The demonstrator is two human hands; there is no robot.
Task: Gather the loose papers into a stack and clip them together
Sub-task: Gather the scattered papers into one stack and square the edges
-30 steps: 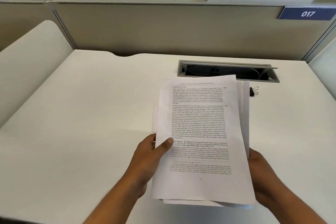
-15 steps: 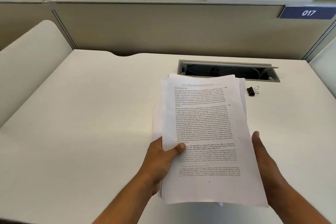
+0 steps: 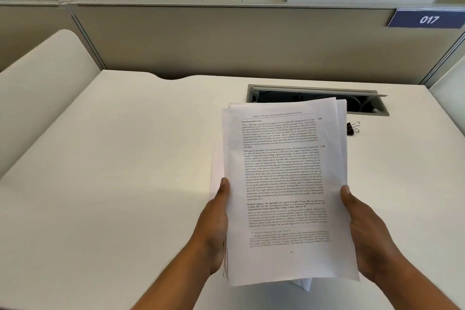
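Note:
A stack of white printed papers point(image 3: 284, 184) is held above the white desk point(image 3: 125, 158), its sheets slightly uneven, with edges showing at the top, left and bottom. My left hand point(image 3: 214, 229) grips the stack's left edge, thumb along the side. My right hand point(image 3: 364, 231) holds the right edge, its fingers hidden behind the sheets. A small black binder clip point(image 3: 352, 128) lies on the desk just right of the stack's top corner, apart from both hands.
An open grey cable tray point(image 3: 319, 98) is set into the desk behind the papers. A beige partition point(image 3: 226, 38) with a blue "017" sign point(image 3: 427, 19) closes the back. A side desk point(image 3: 45, 88) adjoins at the left.
My left thumb has slid off the page's face to the stack's left edge. My right hand has closed in on the right edge. The sheets now lie more in line.

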